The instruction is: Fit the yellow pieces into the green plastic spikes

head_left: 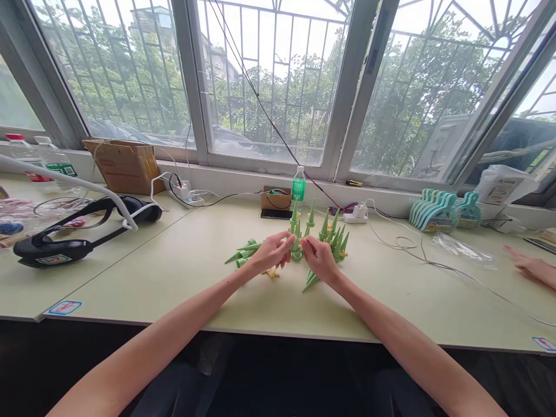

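My left hand [274, 252] is closed, its thumb and fingers pinched together beside the green plastic spikes [296, 246] standing in the middle of the table. Facing it, my right hand [320, 259] is also closed, fingertips drawn together at the same height. Whatever lies between the fingertips of either hand is too small or hidden. More pointed green spikes [336, 238] stand upright behind my right hand, some with small yellow parts on them. Other green spikes [246, 249] lie on their sides left of my left hand. Small yellow pieces [272, 273] lie below it.
A green-labelled bottle [298, 185] and a small open cardboard box [276, 200] stand at the back. At left lies a black headset [82, 231]. Teal hangers [434, 209] and loose white cables [421, 258] are at right. Another person's hand [532, 266] rests at the right edge.
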### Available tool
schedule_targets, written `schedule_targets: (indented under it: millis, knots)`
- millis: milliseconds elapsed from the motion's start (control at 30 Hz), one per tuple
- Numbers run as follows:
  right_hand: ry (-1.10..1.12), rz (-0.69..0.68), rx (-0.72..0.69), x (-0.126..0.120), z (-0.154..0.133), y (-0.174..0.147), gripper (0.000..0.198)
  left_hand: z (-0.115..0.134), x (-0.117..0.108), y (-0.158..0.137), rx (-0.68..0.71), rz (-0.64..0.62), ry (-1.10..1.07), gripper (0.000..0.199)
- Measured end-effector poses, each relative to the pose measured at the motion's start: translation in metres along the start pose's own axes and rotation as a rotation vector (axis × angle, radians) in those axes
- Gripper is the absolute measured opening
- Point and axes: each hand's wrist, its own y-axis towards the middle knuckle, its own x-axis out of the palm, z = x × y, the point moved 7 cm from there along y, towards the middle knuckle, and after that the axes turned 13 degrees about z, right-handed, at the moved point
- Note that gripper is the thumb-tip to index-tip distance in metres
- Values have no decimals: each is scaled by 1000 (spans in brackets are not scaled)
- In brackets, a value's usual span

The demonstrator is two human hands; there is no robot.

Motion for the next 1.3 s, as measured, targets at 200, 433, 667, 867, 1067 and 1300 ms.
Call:
schedule_targets:
  millis: [200,433,667,867,1067,1300]
  knots:
    - [-6,2,13,1,6,1,39,2,-2,0,19,-7,-23,47]
    - [-5,6,33,1,10,1,37,7,-2,-3,76,-14,30,47]
    - [28,8,79,2,12,1,38,12,-1,-5,179,-10,95,45]
    - [13,33,126,0,12,1,42,16,0,-6,271,39,214,52]
    - [22,39,165,1,15,2,44,20,2,-7,333,46,252,49]
    - [11,30,168,1,15,2,44,22,2,-9,360,51,256,45]
